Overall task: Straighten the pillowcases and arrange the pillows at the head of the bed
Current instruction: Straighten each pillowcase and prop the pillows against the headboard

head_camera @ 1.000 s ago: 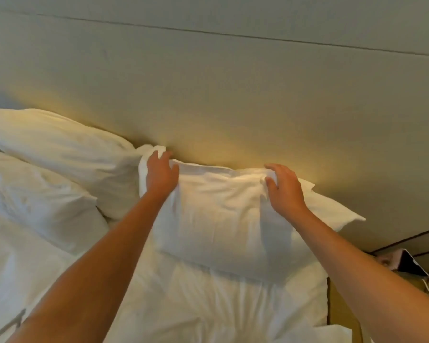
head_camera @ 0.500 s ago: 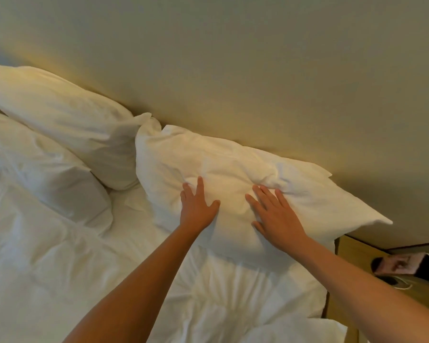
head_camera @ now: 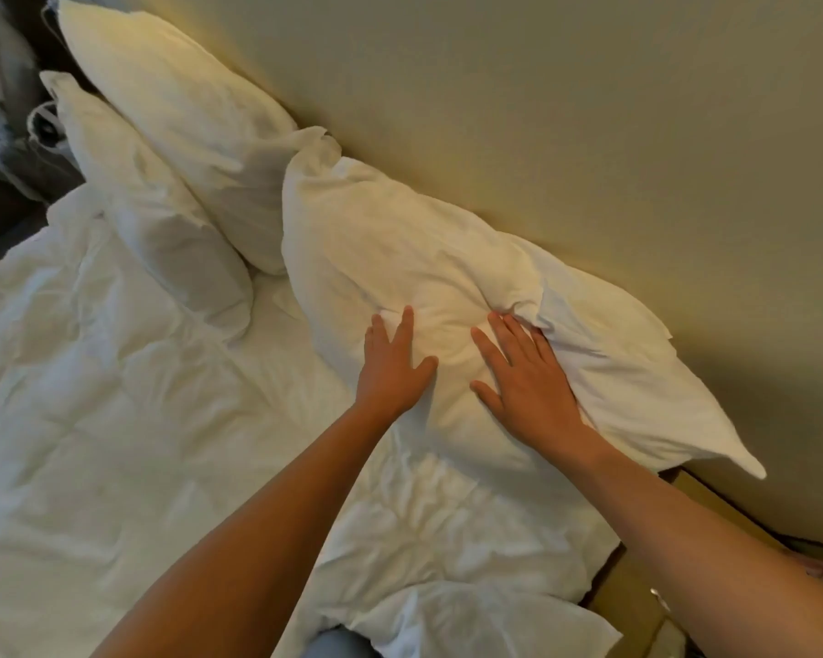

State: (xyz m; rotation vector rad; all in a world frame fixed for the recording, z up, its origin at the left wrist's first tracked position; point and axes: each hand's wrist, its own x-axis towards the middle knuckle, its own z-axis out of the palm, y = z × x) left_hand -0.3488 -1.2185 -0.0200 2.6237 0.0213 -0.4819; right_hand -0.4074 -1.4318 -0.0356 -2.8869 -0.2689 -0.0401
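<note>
**Palms down on the near pillow**

Moved down from the pillow's top edge to its front face, both hands; tilted lower and to the left, the head view, so more bedding shows.

Head view: left hand (head_camera: 395,368) spread flat, fingers splayed, pressing the near pillow (head_camera: 447,277) and gripping nothing. Right hand (head_camera: 528,377) likewise open and flat just beside it, fingertips (head_camera: 500,322) against a bunched ridge of pillowcase; possibly a pinch of cloth under the far fingers, though too creased to tell. Leaning on the headboard (head_camera: 590,135), the near pillow, its right corner poking past the mattress edge. Two more pillows to the left: back pillow (head_camera: 177,106) against the headboard, touching the near one; front pillow (head_camera: 153,216) slumped ahead of it on the rumpled duvet (head_camera: 115,420).

Judged step: smoothing the case. Best done by sweeping outward from the centre, palms flat, pushing the ridge toward the right corner rather than pressing straight down. Worth keeping the pillow snug against the headboard while stroking, so as not to drag it forward. Left pillows seemingly yet to be squared.
</note>
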